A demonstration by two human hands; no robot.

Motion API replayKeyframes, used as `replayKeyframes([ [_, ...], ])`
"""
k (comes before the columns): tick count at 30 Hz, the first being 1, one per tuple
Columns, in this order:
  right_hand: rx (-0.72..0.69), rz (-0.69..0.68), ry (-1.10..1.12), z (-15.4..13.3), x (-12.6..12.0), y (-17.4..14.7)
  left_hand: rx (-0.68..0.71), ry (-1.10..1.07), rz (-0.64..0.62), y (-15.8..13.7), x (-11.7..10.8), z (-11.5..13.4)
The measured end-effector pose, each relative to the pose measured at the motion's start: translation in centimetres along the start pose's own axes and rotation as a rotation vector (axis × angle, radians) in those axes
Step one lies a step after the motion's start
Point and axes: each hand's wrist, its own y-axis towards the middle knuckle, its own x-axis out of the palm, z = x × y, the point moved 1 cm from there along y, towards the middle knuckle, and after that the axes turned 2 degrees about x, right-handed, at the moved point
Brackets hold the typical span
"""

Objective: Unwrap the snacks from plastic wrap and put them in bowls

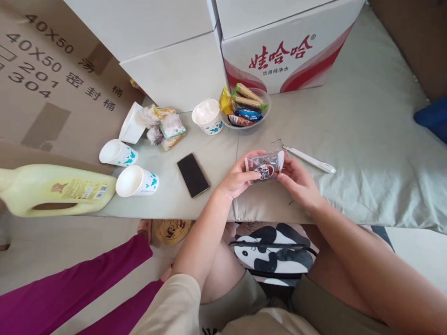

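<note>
Between both hands I hold a small snack packet (264,163), clear with dark contents and a printed label, above the front part of the cloth-covered surface. My left hand (240,176) grips its left end, thumb across the front. At the right end, my right hand (298,181) pinches the packet's edge near the lower corner. Just right of my hands lies a white utility knife (310,159). Behind them sits a clear plastic bowl (267,111) of wrapped snacks (247,97). A black phone (193,175) rests to the left of my left hand.
A paper cup (208,123) stands beside the bowl. Farther left are wrapped snacks (172,125), several more paper cups (141,182) and a large yellow jug (94,179) lying down. White boxes (279,60) and a brown carton (45,93) border the surface. Another person's purple trouser leg (104,260) shows lower left.
</note>
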Motion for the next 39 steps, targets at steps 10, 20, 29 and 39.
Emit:
replayKeyframes([
  [10, -0.353, 0.366, -0.418, 0.1, 1.2, 0.9, 0.061, 0.069, 0.186, 1.6, -1.8, -1.4],
  [20, -0.430, 0.005, -0.547, -1.4, 2.5, -0.1, 0.095, 0.119, -0.154, -0.3, -2.0, -0.2],
  [29, -0.290, 0.358, -0.886, -0.1, -3.3, 0.6, 0.081, 0.168, 0.186, 0.2, -3.2, 0.2],
  [39, -0.179, 0.378, -0.950, 0.1, -6.0, 0.6, 0.224, 0.436, 0.275, 1.3, -3.3, -0.1],
])
